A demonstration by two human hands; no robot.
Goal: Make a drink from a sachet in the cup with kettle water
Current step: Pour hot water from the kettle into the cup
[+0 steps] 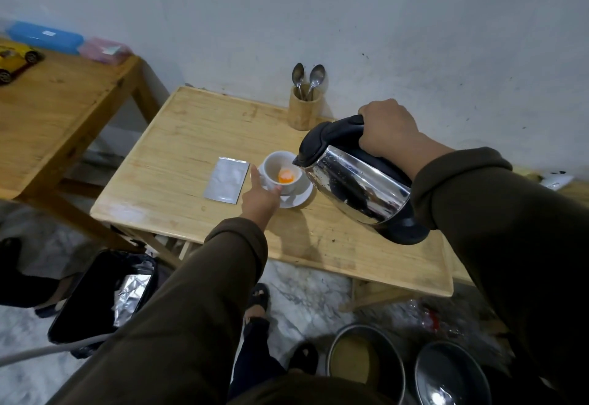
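Note:
A white cup [274, 164] stands on a white saucer [301, 196] near the middle of a small wooden table [191, 137]. Orange powder or liquid [285, 177] lies in the cup's bottom. My left hand [259, 199] holds the cup at its near side, thumb on the rim. My right hand [387, 130] grips the black handle of a steel kettle [357, 181], which is tilted with its spout right at the cup's right rim. A silver sachet [227, 179] lies flat on the table just left of the cup.
A wooden holder with two spoons [305, 108] stands at the table's back edge by the wall. A second wooden table [57, 111] is at left. On the floor are a black bin with foil [105, 296] and two metal pots [366, 363].

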